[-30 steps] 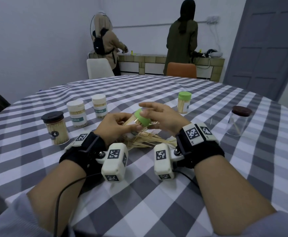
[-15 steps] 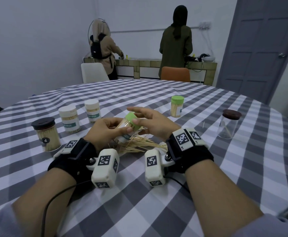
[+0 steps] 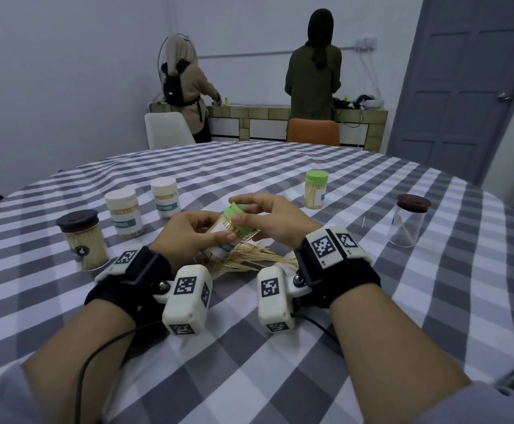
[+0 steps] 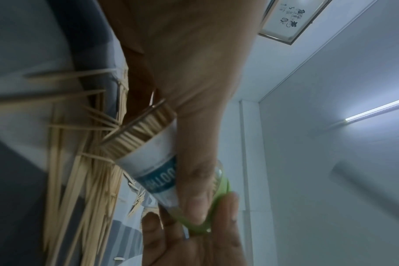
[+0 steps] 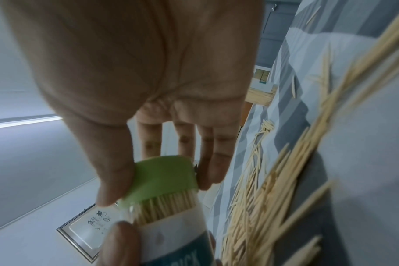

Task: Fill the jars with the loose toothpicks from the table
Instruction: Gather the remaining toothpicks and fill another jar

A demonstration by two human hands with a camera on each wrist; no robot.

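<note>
A clear toothpick jar packed with toothpicks is tilted above the table, its green lid pointing up and to the right. My left hand grips the jar's labelled body. My right hand pinches the green lid between thumb and fingers. Loose toothpicks lie in a pile on the checked tablecloth just below both hands, and they show again in the wrist views.
Other jars stand around: a black-lidded one and two white-lidded ones at left, a green-lidded one behind, a nearly bare brown-lidded one at right. Two people stand at a far counter, beyond two chairs.
Both hands and the jar stay in about the same place; the jar seems tilted a little more. The head camera has tilted up slightly.
</note>
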